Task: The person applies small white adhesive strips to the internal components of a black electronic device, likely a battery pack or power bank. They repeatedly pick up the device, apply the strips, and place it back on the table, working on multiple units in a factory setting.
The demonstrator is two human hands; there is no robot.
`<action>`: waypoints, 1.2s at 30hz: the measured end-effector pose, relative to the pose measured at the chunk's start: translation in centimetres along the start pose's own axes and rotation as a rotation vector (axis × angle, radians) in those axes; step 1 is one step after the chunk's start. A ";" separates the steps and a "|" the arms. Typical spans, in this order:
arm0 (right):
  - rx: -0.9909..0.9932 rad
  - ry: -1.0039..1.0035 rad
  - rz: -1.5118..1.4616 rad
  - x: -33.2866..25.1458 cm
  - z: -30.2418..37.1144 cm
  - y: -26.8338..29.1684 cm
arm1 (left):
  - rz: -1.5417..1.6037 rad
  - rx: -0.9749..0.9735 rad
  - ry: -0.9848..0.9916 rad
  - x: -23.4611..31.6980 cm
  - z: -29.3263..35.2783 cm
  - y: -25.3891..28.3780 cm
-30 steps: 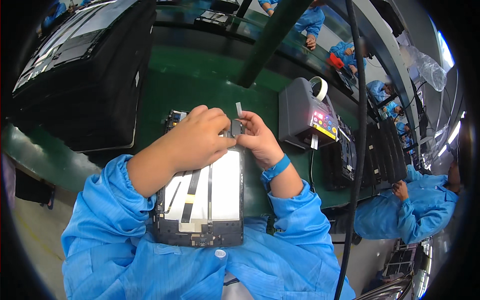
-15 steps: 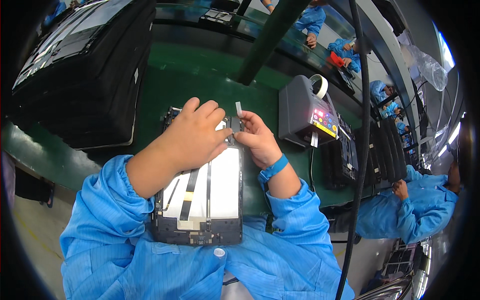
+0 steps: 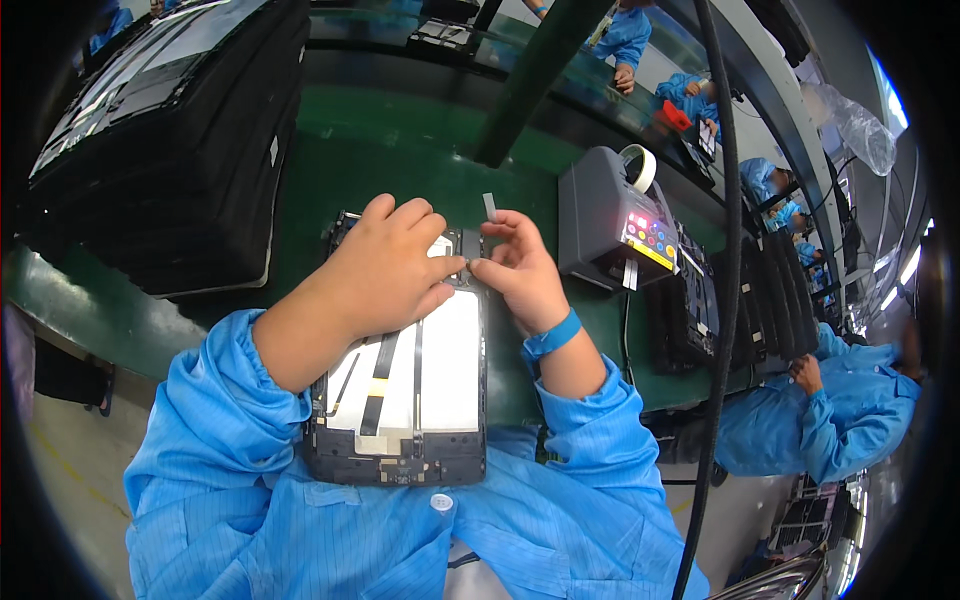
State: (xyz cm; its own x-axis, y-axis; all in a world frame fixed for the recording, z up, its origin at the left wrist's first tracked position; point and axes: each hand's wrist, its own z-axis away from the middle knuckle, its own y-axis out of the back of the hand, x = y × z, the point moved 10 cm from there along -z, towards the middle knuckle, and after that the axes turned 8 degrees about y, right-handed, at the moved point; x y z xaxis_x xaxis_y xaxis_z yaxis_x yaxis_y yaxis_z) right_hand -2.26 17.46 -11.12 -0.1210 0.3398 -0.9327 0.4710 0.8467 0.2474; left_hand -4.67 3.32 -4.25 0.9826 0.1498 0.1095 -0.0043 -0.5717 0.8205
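Nearest is the blue smock [image 3: 330, 545], with one white button [image 3: 441, 502] showing. One opened flat device [image 3: 455, 385], white-panelled with dark strips, sits right before it, its far part over the green table [image 3: 400, 130]. The left hand [image 3: 385, 265] lies across the device's upper part, index fingertip and thumb lowered to it, other fingers raised. The right hand [image 3: 525, 280], above one blue wristband [image 3: 553, 334], curls at the far right corner, thumb meeting the left fingertip; whether either pinches a part, I cannot tell. One pale strip [image 3: 490, 207] stands up at a right fingertip.

Beyond, one grey dispenser [image 3: 600, 220] carries one tape roll [image 3: 645, 165], coloured buttons, a red-lit display and a yellow label, its print too small to read. One tall black stack [image 3: 190, 190] stands left. Past one dark post [image 3: 540, 90], at least three blue-clad people work; another person [image 3: 860, 410] is at right.
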 end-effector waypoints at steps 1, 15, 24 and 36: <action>0.025 0.058 0.203 -0.5 0.1 0.9 | -0.001 0.006 0.004 -0.1 0.1 0.0; -0.559 0.196 0.580 -4.3 -1.3 -3.1 | 0.105 0.012 0.058 -1.0 -0.3 -0.4; -0.638 0.157 0.651 -3.9 -1.8 -3.6 | 0.149 -0.010 0.101 -1.6 -0.3 -0.9; -0.647 0.012 0.798 -3.3 -2.4 -3.4 | 0.211 -0.102 0.180 -2.3 -1.2 -1.6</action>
State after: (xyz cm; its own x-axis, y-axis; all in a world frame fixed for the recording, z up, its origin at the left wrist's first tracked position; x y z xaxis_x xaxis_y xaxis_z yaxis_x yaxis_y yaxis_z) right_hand -5.57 14.43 -8.29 0.0107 0.9013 -0.4330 -0.1432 0.4300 0.8914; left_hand -7.15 4.86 -5.18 0.9093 0.1824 0.3739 -0.2324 -0.5227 0.8202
